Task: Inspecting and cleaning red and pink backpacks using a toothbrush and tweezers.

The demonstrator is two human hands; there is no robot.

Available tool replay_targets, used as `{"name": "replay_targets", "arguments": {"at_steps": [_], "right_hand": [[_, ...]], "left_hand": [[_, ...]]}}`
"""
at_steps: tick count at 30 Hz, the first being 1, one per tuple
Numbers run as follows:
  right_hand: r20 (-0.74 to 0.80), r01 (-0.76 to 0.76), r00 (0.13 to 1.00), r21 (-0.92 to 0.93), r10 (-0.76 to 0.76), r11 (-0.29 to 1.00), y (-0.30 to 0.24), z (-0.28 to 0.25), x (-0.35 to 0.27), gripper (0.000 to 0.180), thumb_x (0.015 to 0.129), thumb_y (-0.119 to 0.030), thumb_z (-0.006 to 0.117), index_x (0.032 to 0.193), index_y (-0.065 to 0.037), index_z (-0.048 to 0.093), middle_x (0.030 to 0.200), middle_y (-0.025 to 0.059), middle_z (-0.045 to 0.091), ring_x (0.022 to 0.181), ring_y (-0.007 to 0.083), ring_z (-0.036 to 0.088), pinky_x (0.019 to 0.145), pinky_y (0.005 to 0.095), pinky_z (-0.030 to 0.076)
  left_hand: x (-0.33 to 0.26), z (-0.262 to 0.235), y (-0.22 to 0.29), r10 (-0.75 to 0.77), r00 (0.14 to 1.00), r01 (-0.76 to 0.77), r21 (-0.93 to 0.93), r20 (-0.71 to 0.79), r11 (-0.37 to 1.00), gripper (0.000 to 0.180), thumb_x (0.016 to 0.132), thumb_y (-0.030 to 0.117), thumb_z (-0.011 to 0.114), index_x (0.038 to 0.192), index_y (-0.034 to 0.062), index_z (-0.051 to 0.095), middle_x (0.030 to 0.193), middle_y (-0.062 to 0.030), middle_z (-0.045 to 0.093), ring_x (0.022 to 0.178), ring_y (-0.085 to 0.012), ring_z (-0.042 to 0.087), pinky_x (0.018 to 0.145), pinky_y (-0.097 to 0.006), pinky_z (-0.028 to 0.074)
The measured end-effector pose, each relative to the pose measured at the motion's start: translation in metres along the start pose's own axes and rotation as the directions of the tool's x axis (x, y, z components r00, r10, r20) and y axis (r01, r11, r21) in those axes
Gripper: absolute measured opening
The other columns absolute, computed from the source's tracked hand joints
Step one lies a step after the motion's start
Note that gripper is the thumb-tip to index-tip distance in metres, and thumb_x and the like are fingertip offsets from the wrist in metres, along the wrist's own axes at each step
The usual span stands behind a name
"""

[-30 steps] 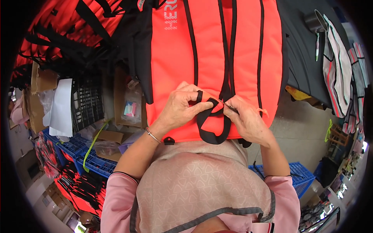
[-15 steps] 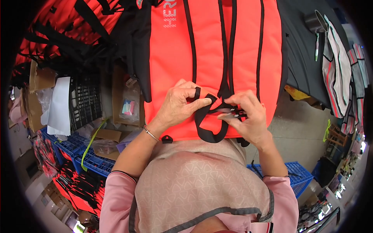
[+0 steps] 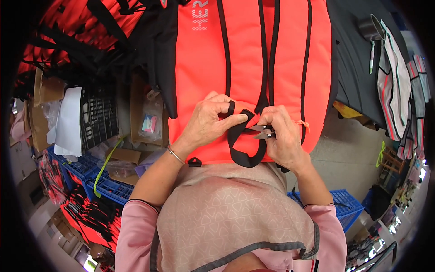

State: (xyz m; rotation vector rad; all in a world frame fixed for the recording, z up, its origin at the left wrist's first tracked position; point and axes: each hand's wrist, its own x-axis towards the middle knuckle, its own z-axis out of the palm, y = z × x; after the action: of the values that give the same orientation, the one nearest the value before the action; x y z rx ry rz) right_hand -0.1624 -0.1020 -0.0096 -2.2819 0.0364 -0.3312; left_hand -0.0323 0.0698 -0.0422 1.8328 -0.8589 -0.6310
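A bright orange backpack (image 3: 199, 72) with black piping lies before me, its lower end against my body. My left hand (image 3: 206, 121) is closed in a pinch on a black webbing strap (image 3: 241, 158), which hangs in a loop over the bag's bottom edge. Just right of it, my right hand (image 3: 283, 140) grips a pair of thread snips (image 3: 261, 135). Their grey blades point left, close beside the strap. Whether they touch it I cannot tell. The snips' handles are mostly hidden in my palm.
Dark cloth (image 3: 358, 77) covers the surface at right, with a metal cup (image 3: 370, 28) and a pen (image 3: 371, 56) on it. To the left are a black crate (image 3: 97, 118), cardboard boxes (image 3: 47, 88) and blue plastic crates (image 3: 113, 187). More orange-and-black bags (image 3: 86, 36) are piled far left.
My right hand has turned and closed more around the snips, so their blades now show pointing left. The backpack has shifted slightly. My left hand keeps its pinch.
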Motion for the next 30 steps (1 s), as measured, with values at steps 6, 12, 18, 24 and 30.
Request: {"name": "replay_targets", "arguments": {"at_steps": [6,12,18,24,30], "right_hand": [[-0.065,0.065,0.996,0.057,-0.062,0.996,0.004,0.006,0.008,0.027,0.069,0.009,0.070,0.089,-0.004,0.058,0.083,0.0101,0.064,0.063,0.0238,0.064,0.054,0.0342,0.049],[-0.129,-0.164,0.975,0.135,0.182,0.977,0.000,-0.022,0.007,0.024,0.070,0.002,0.080,0.089,-0.003,0.066,0.081,0.0091,0.066,0.069,0.0180,0.066,0.057,0.0301,0.051],[-0.080,-0.031,0.997,-0.098,0.023,0.995,0.005,-0.003,-0.008,0.032,0.067,0.003,0.076,0.098,-0.004,0.070,0.090,0.0076,0.065,0.073,0.0217,0.068,0.060,0.0318,0.053],[0.032,-0.004,0.999,-0.180,0.010,0.984,0.004,-0.003,-0.001,0.026,0.067,0.006,0.068,0.091,-0.002,0.063,0.091,0.0078,0.061,0.070,0.0246,0.065,0.056,0.0347,0.051],[0.050,0.069,0.997,-0.076,-0.065,0.995,0.006,0.005,0.005,0.032,0.066,0.011,0.062,0.094,-0.002,0.056,0.097,0.0082,0.060,0.070,0.0263,0.064,0.056,0.0361,0.051]], "left_hand": [[0.002,0.000,-0.005,-0.010,0.999,0.009,0.015,0.043,1.000,0.020,0.080,0.024,0.079,0.086,0.0052,0.075,0.076,-0.0034,0.064,0.075,-0.0181,0.051,0.071,-0.033,0.045],[0.001,0.001,-0.001,-0.015,1.000,0.015,-0.084,-0.004,0.996,0.020,0.080,0.023,0.079,0.080,0.0042,0.073,0.072,-0.0026,0.061,0.073,-0.0163,0.048,0.069,-0.033,0.043],[0.003,0.001,-0.001,-0.014,1.000,0.014,-0.053,0.002,0.998,0.021,0.080,0.024,0.080,0.080,0.0043,0.073,0.071,-0.0021,0.062,0.072,-0.0160,0.048,0.069,-0.032,0.042],[0.002,0.002,-0.002,-0.019,1.000,0.019,-0.047,-0.006,0.999,0.022,0.079,0.025,0.080,0.080,0.0036,0.073,0.072,-0.0025,0.062,0.073,-0.0161,0.048,0.069,-0.032,0.043],[0.003,0.000,-0.005,-0.034,0.999,0.034,0.013,0.028,0.999,0.022,0.079,0.025,0.080,0.082,0.0042,0.073,0.074,-0.0029,0.062,0.074,-0.0167,0.049,0.069,-0.032,0.043]]}}
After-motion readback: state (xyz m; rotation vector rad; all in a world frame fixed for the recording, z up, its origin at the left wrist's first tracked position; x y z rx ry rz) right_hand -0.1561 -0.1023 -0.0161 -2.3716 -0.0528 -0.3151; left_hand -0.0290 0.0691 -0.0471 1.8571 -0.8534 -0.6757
